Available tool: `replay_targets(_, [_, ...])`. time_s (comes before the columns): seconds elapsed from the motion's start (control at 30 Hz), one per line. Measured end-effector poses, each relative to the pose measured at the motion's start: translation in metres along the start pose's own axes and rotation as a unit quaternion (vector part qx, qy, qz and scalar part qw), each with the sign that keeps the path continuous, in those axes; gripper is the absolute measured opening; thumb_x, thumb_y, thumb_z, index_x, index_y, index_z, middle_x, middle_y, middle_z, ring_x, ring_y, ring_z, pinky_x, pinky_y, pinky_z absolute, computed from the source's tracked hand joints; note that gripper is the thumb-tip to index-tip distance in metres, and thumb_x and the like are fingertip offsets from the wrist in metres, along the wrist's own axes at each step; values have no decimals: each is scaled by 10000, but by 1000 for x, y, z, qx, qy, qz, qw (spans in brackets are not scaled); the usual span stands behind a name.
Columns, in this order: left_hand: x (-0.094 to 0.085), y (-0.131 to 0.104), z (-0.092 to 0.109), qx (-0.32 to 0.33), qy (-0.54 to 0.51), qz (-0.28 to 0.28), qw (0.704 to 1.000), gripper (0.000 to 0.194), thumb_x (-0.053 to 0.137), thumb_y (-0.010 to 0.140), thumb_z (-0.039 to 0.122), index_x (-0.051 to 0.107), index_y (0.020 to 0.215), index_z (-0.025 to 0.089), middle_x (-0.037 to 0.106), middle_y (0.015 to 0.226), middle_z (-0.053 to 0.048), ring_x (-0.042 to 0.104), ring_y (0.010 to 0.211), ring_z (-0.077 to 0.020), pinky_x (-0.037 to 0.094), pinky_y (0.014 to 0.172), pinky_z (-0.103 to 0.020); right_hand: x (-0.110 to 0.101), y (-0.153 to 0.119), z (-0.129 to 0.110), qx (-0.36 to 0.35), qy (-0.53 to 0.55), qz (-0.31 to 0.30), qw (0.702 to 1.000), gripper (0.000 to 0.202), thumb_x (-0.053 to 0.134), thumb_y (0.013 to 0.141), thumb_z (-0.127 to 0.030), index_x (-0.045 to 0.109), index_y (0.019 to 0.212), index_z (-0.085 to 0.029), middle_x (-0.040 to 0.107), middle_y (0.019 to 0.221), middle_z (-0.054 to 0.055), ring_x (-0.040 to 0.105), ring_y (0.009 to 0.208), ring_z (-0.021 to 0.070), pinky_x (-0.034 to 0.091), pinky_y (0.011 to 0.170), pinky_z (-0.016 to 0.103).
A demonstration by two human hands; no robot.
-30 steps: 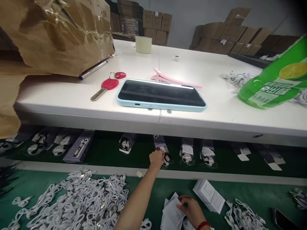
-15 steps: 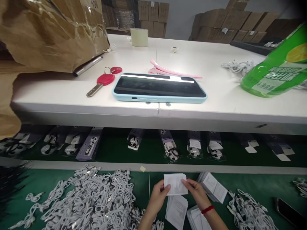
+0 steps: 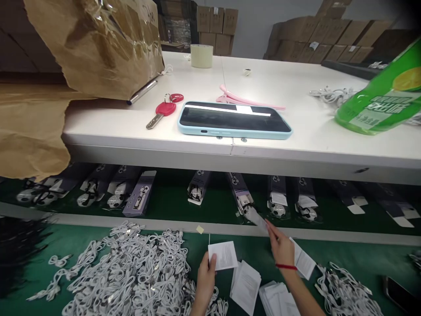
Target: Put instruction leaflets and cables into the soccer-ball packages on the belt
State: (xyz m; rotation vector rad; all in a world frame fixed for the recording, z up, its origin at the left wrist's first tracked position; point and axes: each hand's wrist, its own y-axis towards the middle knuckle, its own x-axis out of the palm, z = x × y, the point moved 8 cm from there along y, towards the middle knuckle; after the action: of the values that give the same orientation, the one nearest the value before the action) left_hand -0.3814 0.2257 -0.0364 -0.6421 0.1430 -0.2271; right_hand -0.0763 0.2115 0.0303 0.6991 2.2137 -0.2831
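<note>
My left hand point(image 3: 205, 277) pinches white printed leaflets point(image 3: 223, 255) by their left edge, above the green work surface. My right hand point(image 3: 282, 250) is stretched forward, its fingers closed on a single leaflet point(image 3: 258, 218), slightly blurred. That leaflet's far end reaches the open end of a purple box point(image 3: 237, 183) with a football-patterned item in it; whether it is inside cannot be made out. Below my hands lie a loose pile of leaflets point(image 3: 246, 287) and another stack point(image 3: 279, 299). More leaflets point(image 3: 302, 260) lie beyond my right wrist, partly hidden by it.
A big heap of white cables point(image 3: 141, 272) covers the left, with a smaller one point(image 3: 345, 289) on the right. Several boxes, among them a closed one point(image 3: 140, 195), line the lower shelf. Above sit a phone point(image 3: 235, 120), keys point(image 3: 164, 109) and a green bottle point(image 3: 375, 103).
My right hand has left the leaflets both hands held and moved forward with one leaflet to the purple box. My left hand keeps the others, slightly lower and left. The camera view has shifted.
</note>
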Motion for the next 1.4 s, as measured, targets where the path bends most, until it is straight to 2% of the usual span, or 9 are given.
replay_targets(0.13, [2,3,-13,-11,-4,-22,1000,881,462,608,846,530,1130,140,641,1030,-127,602,947,-276,504,708,-320,10,54,-27,-187,-162,-41,968,415,329,923,-245,618,1221,-221,675,1158,77,633,1035,249,489,885,389])
replay_targets(0.4, [13,1,6,61,14,-20,998,623,468,714,768,586,831,167,653,747,-54,618,753,-227,483,630,-281,62,104,-33,-161,-153,-122,967,398,404,876,-152,591,1226,-184,504,1378,121,473,1256,286,444,967,465])
replay_targets(0.53, [9,-6,17,92,34,-13,995,551,448,785,704,581,821,170,654,763,-56,612,754,-217,481,655,-274,58,54,-55,-148,-91,-144,974,387,383,933,-319,583,1225,-162,529,1350,134,482,1249,251,413,1023,413])
replay_targets(0.6, [10,-11,23,105,43,-27,993,527,426,822,668,584,857,168,659,798,-61,612,769,-212,479,673,-270,66,5,-63,-131,-8,-229,964,414,432,917,-431,581,1224,-196,640,1212,94,599,1103,215,494,924,336])
replay_targets(0.73, [7,-23,34,110,163,-87,977,460,345,905,553,591,1038,188,671,899,-67,614,839,-212,474,726,-277,91,-91,-44,61,245,-411,876,517,521,827,-570,616,1149,-177,720,900,67,674,728,216,516,600,296])
replay_targets(0.83, [-7,-30,35,112,390,-109,908,339,436,899,377,547,1194,252,620,1140,-68,546,1080,-253,427,889,-356,81,-111,4,199,290,-297,888,591,560,755,-640,629,1078,-150,700,779,50,650,625,210,435,497,270])
replay_targets(0.97, [-23,-37,22,100,554,-135,815,210,632,747,201,663,953,217,572,1193,-85,473,1159,-312,340,973,-468,63,-115,48,290,303,-197,886,677,641,659,-669,611,1087,-145,709,858,66,657,708,235,454,565,291])
replay_targets(1.23, [-19,-39,33,95,512,-184,833,148,535,829,303,676,846,261,695,859,-27,636,841,-231,441,785,-346,63,-111,30,265,317,-198,889,657,632,657,-681,615,1068,-168,701,948,68,623,703,221,468,599,309])
replay_targets(1.4, [-10,-22,87,125,317,-154,927,266,456,861,454,623,805,255,678,762,-17,636,711,-217,413,594,-268,77,-113,19,260,308,-222,888,680,598,656,-712,620,1063,-168,693,940,68,612,681,213,460,605,310])
